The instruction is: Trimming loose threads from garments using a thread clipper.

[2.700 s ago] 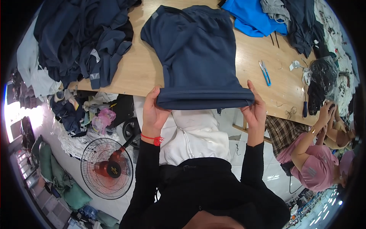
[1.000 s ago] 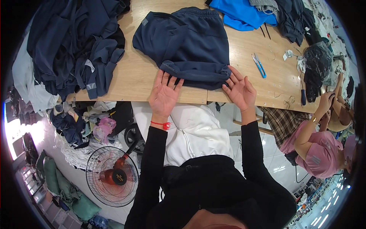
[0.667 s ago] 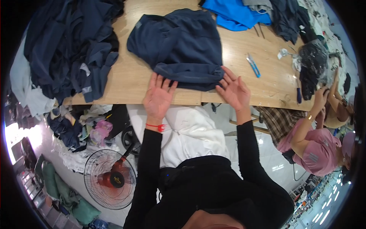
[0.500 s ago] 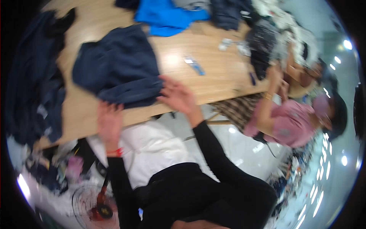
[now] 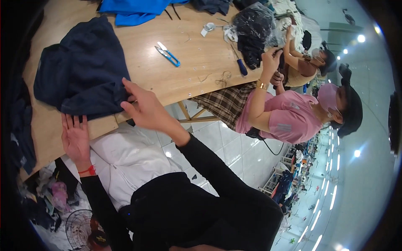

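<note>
A folded navy blue garment lies on the wooden table at the left. My left hand is palm up at its near edge, with fingers extended and the tips at or just under the fabric; how far under cannot be told. At the garment's near right corner is my right hand, thumb and fingers apart, fingertips beside or touching the cloth. Neither hand grips anything. To the garment's right lie blue-handled thread snips on the bare wood.
Bright blue cloth lies at the far side, and dark clothing hangs over the left edge. A screwdriver and a plastic-wrapped bundle are at the right. A co-worker in pink stands there. A fan sits below left.
The view has swung rightward, so the table and garment appear further left. My hands stay at the garment's near edge and right corner, fingers still apart.
</note>
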### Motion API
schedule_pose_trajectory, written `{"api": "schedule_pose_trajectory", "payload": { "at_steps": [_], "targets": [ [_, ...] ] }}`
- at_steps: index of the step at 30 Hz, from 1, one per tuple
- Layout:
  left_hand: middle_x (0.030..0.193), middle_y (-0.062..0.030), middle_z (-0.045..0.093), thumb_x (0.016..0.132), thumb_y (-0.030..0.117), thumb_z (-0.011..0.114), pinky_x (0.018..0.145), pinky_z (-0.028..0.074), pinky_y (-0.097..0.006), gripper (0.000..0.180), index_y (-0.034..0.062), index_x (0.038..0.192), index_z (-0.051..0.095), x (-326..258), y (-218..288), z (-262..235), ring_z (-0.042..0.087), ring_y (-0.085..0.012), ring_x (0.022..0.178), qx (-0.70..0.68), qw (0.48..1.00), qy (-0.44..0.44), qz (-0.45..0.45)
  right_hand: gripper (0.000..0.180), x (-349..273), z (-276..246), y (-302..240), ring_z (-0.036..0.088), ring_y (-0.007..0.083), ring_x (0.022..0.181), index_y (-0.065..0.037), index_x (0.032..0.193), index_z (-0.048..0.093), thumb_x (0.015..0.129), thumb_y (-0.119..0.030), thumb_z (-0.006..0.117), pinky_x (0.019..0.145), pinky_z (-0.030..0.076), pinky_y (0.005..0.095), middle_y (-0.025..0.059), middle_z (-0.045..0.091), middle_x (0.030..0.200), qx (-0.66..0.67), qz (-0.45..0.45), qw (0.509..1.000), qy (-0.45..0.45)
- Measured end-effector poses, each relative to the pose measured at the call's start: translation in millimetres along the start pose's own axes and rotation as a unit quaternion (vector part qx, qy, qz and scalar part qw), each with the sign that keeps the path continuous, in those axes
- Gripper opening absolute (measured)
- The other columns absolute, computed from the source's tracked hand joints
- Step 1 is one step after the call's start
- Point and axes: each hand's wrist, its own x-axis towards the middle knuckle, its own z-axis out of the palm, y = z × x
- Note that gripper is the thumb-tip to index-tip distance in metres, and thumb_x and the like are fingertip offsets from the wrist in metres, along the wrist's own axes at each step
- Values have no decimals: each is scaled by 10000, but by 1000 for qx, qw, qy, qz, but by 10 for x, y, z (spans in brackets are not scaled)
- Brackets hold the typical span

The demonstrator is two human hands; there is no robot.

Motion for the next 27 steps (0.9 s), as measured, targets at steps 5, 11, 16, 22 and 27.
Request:
{"api": "schedule_pose_trajectory", "payload": {
  "at_steps": [5, 11, 16, 22, 27],
  "targets": [
    [1783, -129, 314, 1153, 259, 477, 1390, 112, -570, 665, 42, 1737, 242, -91, 149, -102, 287, -329, 1649, -17, 998, -65, -2, 345, -613, -755, -1293, 742, 385, 1033, 61, 1209, 762, 877, -27, 795, 844, 591, 459, 237, 757, 1227, 60, -397, 915, -30],
    [1796, -134, 276, 1159, 253, 464, 1394, 96, -564, 663, 49, 1742, 225, -78, -7, 372, 258, -329, 1661, 45, 987, 151, 43, 304, -1018, -1215, -1912, 741, 311, 1142, 133, 1113, 737, 1056, -2, 471, 955, 612, 447, 263, 739, 1162, 390, -568, 528, -498],
    [1794, -133, 282, 1159, 241, 466, 1395, 93, -541, 682, 29, 1747, 194, 1, -88, 522, 230, -314, 1669, 39, 986, 160, 38, 251, -1098, -1198, -2059, 721, 292, 1155, 86, 1116, 764, 1043, -7, 542, 1022, 586, 450, 205, 734, 1192, 279, -596, 578, -483],
    [1784, -127, 311, 1108, 290, 522, 1381, 108, -579, 743, 35, 1743, 233, -44, 114, -72, 224, -326, 1669, -7, 1000, -15, 15, 196, -1082, -1122, -2132, 697, 270, 1169, 30, 1119, 795, 1028, -13, 627, 1103, 555, 453, 136, 729, 1229, 183, -627, 594, -469],
    [1654, -89, 496, 1071, 312, 565, 1330, 238, -618, 732, 76, 1721, 325, 20, 21, -294, 470, -301, 1474, -60, 994, -87, -8, 348, -1325, -1168, -2107, 486, 322, 1526, 25, 1303, 771, 993, -48, 629, 1361, 310, 532, 150, 619, 1554, 117, -682, 567, -447]
  ]
}}
